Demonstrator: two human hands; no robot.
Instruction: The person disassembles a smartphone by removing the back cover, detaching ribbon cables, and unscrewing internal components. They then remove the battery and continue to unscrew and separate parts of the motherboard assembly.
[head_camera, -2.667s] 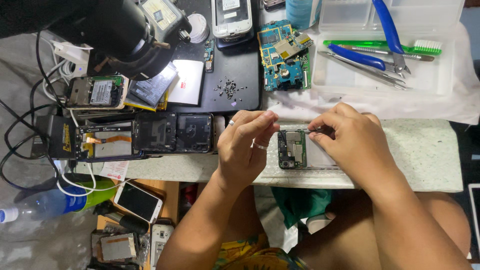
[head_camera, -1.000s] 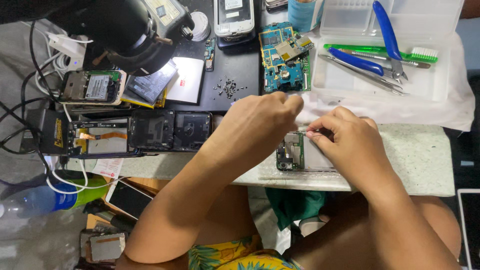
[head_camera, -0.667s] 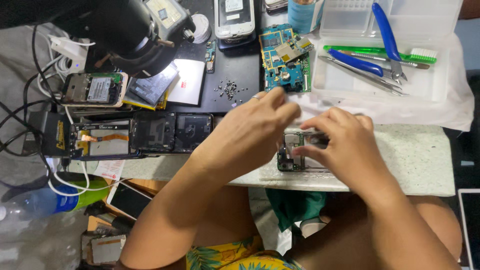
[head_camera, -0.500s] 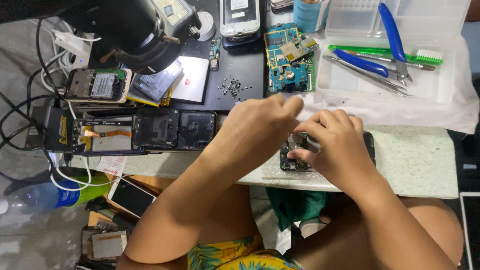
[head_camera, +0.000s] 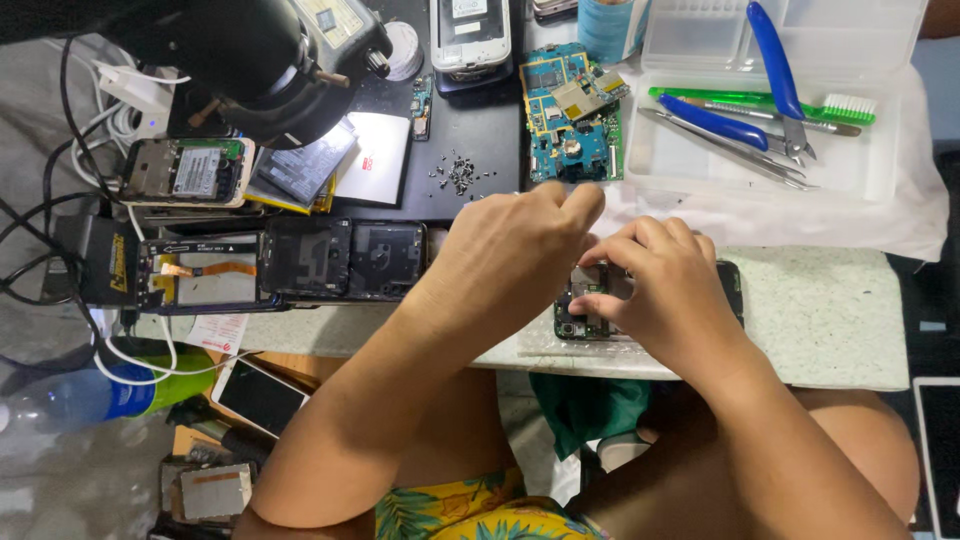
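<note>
— Both hands on that opened phone (head_camera: 585, 312)?
— Yes. Right hand (head_camera: 655, 290) presses it to the mat, steadying it; left hand (head_camera: 520, 250), curled, pinches something unseen, just left of it.

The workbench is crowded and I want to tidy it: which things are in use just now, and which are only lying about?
In use:
left hand
right hand
opened phone under both hands

Lying about:
blue circuit board
pile of screws
blue-handled pliers
green brush
tweezers
dismantled phone frames
</note>
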